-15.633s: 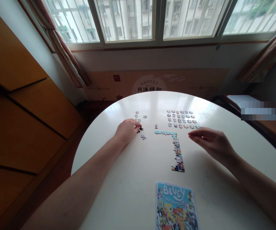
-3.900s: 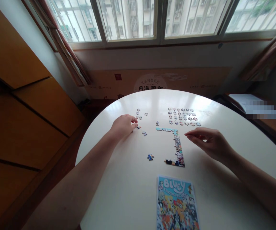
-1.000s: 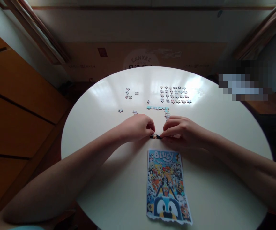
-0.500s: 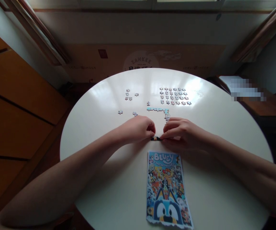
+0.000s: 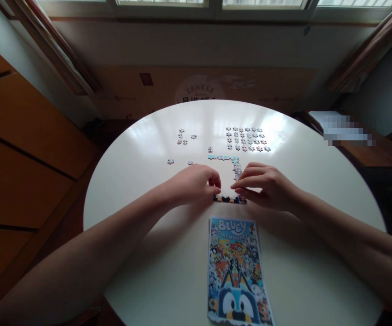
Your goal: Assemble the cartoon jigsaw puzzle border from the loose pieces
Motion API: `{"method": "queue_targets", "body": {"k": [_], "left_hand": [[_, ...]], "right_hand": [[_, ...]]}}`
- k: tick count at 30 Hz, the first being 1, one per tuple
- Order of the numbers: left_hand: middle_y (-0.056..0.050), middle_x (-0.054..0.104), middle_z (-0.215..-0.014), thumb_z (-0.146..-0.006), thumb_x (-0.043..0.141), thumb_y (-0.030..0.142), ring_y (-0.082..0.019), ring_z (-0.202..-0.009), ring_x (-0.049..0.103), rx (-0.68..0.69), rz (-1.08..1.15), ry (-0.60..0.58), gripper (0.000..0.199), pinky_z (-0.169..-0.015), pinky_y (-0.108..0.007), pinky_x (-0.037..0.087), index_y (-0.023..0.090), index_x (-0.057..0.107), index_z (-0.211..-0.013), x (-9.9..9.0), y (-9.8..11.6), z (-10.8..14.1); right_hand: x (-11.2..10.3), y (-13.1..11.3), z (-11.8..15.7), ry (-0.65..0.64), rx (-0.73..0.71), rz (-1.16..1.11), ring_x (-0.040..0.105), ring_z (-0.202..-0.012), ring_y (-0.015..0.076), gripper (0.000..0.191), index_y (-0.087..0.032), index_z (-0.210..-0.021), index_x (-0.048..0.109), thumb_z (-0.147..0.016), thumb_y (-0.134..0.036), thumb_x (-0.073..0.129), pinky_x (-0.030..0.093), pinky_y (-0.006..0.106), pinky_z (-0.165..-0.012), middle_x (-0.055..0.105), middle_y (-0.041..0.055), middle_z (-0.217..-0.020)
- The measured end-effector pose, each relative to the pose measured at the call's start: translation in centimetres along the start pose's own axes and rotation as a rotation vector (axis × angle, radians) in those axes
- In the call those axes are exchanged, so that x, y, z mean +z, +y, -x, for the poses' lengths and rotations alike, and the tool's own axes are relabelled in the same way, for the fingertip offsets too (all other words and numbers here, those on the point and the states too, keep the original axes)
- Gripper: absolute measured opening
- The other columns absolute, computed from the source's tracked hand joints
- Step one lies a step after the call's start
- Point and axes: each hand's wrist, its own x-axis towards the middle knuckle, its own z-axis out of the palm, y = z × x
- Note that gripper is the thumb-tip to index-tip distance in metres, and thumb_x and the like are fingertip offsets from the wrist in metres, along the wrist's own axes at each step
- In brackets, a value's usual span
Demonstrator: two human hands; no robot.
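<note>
A partly joined jigsaw frame lies on the table, with a light-blue top row (image 5: 223,157), a right side column (image 5: 237,170) and a dark bottom row (image 5: 228,199). My left hand (image 5: 199,183) is closed, its curled fingertips pressing on the left end of the bottom row; the piece there is mostly hidden. Just above the row's right part, my right hand (image 5: 267,188) has its fingers apart and holds nothing visible. One loose jigsaw piece (image 5: 191,162) lies right behind my left hand.
Rows of loose pieces (image 5: 246,139) lie at the back right of the white oval table (image 5: 141,167). A few more pieces (image 5: 181,136) sit at the back left, and a single piece (image 5: 170,161) nearer. A Bluey picture sheet (image 5: 238,271) lies in front of me.
My right hand has let go of the bottom row and drawn back slightly right, uncovering its right end. My left hand stays at the row. The view has tipped up a little.
</note>
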Motion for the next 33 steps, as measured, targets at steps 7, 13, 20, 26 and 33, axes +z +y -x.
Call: {"method": "queue_targets", "body": {"k": [7, 13, 20, 26, 33], "left_hand": [[-0.003, 0.072, -0.086, -0.081, 0.067, 0.035, -0.017, -0.076, 0.060, -0.020, -0.012, -0.025, 0.016, -0.061, -0.028, 0.037, 0.020, 0.071, -0.085, 0.49, -0.01, -0.15], [-0.003, 0.070, -0.086, -0.078, 0.068, 0.035, -0.017, -0.075, 0.058, -0.005, -0.008, -0.027, 0.015, -0.060, -0.028, 0.036, 0.020, 0.070, -0.083, 0.64, -0.31, -0.34], [-0.004, 0.070, -0.087, -0.077, 0.067, 0.035, -0.017, -0.075, 0.058, -0.026, -0.007, -0.029, 0.016, -0.060, -0.028, 0.036, 0.020, 0.070, -0.081, 0.64, -0.09, -0.34], [-0.004, 0.069, -0.086, -0.078, 0.067, 0.036, -0.018, -0.078, 0.059, -0.026, -0.011, -0.027, 0.016, -0.062, -0.029, 0.038, 0.021, 0.070, -0.081, 0.68, -0.16, -0.29], [-0.004, 0.068, -0.088, -0.080, 0.068, 0.044, -0.019, -0.080, 0.057, -0.042, -0.023, -0.029, 0.023, -0.064, -0.030, 0.039, 0.021, 0.069, -0.081, 0.59, -0.10, -0.28]], "right_hand": [[-0.60, 0.29, 0.18, -0.106, 0.017, -0.034, 0.061, -0.074, 0.0155, 0.010, -0.021, -0.093, 0.075, -0.091, -0.023, 0.065, 0.047, 0.028, -0.063, 0.071, 0.0052, -0.082], [-1.07, 0.19, 0.07, -0.174, -0.003, -0.045, 0.060, -0.075, 0.0155, 0.010, -0.022, -0.094, 0.075, -0.091, -0.027, 0.067, 0.047, 0.029, -0.065, 0.071, 0.0050, -0.084], [-0.99, 0.05, 0.01, -0.265, 0.026, -0.049, 0.061, -0.078, 0.0156, 0.014, -0.025, -0.098, 0.076, -0.092, -0.026, 0.064, 0.047, 0.030, -0.069, 0.071, 0.0039, -0.088], [-1.06, -0.07, -0.02, -0.289, 0.032, -0.035, 0.060, -0.080, 0.0164, 0.015, -0.026, -0.100, 0.076, -0.093, -0.027, 0.063, 0.048, 0.031, -0.070, 0.070, 0.0043, -0.089], [-1.08, -0.08, -0.02, -0.280, 0.005, -0.028, 0.060, -0.080, 0.0160, 0.014, -0.025, -0.097, 0.076, -0.093, -0.025, 0.063, 0.047, 0.031, -0.069, 0.071, 0.0034, -0.089]]}}
